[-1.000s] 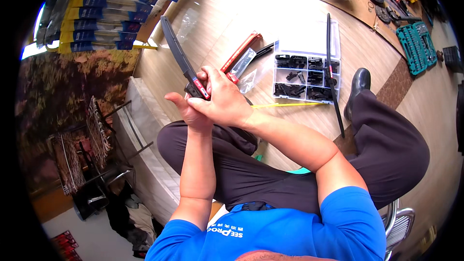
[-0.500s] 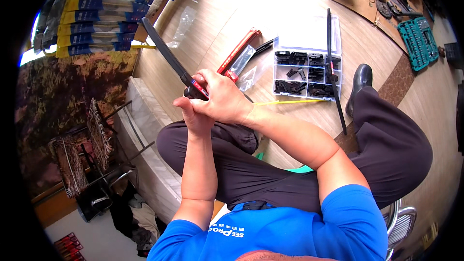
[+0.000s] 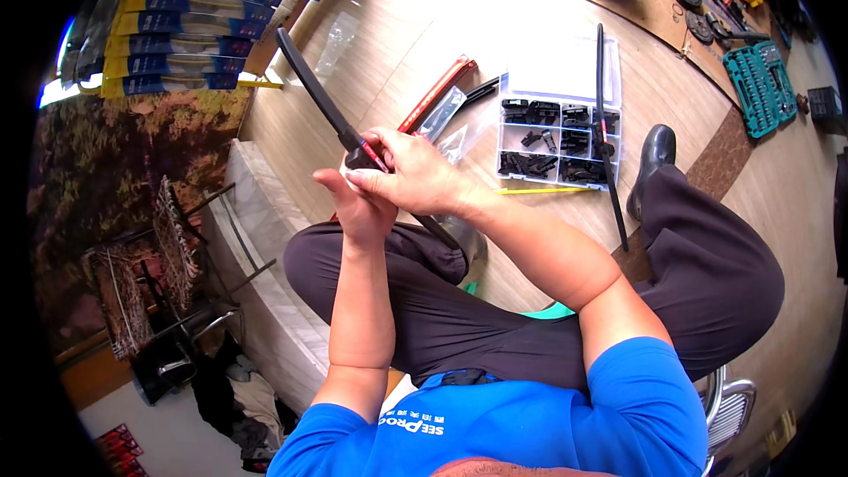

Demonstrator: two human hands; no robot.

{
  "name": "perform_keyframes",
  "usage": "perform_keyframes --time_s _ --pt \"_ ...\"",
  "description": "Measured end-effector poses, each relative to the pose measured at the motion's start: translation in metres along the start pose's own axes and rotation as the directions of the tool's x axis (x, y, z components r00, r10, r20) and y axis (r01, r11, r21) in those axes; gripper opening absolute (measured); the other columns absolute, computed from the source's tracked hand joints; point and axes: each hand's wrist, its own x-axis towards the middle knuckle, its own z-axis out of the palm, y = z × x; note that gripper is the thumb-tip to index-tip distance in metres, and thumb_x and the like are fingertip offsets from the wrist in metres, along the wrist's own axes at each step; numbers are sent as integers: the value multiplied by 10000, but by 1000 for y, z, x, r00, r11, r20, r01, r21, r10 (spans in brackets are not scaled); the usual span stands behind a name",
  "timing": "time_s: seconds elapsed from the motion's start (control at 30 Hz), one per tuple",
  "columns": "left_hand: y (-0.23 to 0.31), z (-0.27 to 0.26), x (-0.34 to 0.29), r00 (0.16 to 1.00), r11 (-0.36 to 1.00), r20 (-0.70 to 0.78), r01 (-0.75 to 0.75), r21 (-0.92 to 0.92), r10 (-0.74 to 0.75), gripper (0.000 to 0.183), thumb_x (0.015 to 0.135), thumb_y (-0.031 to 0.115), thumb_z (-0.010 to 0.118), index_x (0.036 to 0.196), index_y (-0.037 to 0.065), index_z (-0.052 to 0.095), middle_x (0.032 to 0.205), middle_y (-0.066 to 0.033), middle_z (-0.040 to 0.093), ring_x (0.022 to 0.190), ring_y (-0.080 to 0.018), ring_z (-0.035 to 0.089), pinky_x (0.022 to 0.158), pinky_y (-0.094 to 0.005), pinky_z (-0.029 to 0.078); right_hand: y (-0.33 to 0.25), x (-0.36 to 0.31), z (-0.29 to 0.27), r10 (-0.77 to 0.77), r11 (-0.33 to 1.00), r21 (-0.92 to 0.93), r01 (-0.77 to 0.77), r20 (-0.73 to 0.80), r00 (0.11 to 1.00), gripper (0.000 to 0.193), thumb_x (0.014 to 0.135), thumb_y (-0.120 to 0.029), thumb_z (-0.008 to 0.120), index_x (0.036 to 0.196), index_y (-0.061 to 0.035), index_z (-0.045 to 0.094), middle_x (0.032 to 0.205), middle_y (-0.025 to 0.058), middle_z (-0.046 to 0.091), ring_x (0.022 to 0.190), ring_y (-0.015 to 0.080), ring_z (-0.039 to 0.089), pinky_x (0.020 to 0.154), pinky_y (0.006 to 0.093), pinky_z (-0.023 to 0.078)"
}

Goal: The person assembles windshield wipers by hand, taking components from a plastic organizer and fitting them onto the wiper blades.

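A black wiper blade (image 3: 314,88) slants across in front of me, from the upper left down toward my knee. My right hand (image 3: 417,173) is closed round its middle, where a red-marked connector shows between the fingers. From below, my left hand (image 3: 360,212) grips the same middle part with its thumb sticking out to the left; most of its fingers are hidden. A second wiper blade (image 3: 601,79) lies over the right side of a clear compartment box (image 3: 501,137). Black plastic wiper adapters (image 3: 533,112) fill the box's compartments.
Beyond my hands lie a red long carton (image 3: 437,93) and clear plastic wrapping (image 3: 455,143). A yellow strip (image 3: 543,190) is near the box. Packaged blades (image 3: 190,22) hang at upper left. A teal socket set (image 3: 760,88) sits far right. A stone ledge (image 3: 265,212) borders my left.
The blade has shifted slightly right and turned a little steeper. Its lower end now shows below my right hand. Both hands still hold its middle.
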Motion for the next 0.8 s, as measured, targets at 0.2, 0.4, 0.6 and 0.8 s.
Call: perform_keyframes --time_s 0.2,0.4,0.6,0.8 --pt "0 7 0 1000 998 5 -16 65 16 904 752 789 486 1154 -21 497 965 -56 564 889 -128 554 817 -256 463 23 6 6 -33 999 38 35 -55 998 538 805 -322 733 1148 45 543 967 137 663 928 187 636 843 327 507" --pt "-3 2 -6 1000 990 -16 -19 141 22 737 783 610 675 1100 -34 509 889 -46 557 819 -116 551 767 -239 455 14 2 6 27 990 141 -26 -7 1000 535 708 -356 778 1033 34 612 941 133 681 871 180 652 802 308 514" --pt "0 23 -3 977 994 -212 -10 109 33 309 895 269 592 1051 3 570 937 -66 607 830 -138 595 765 -263 485 33 5 14 -51 996 63 60 -128 990 440 735 -315 748 972 29 611 857 114 658 796 144 604 721 314 495" --pt "-13 29 -3 975 996 -219 -16 83 34 366 941 356 518 1004 -3 557 911 -77 576 881 -159 547 826 -313 450 33 -1 7 50 989 149 -26 -160 986 493 630 -379 776 900 13 648 741 110 632 701 176 606 677 312 492"
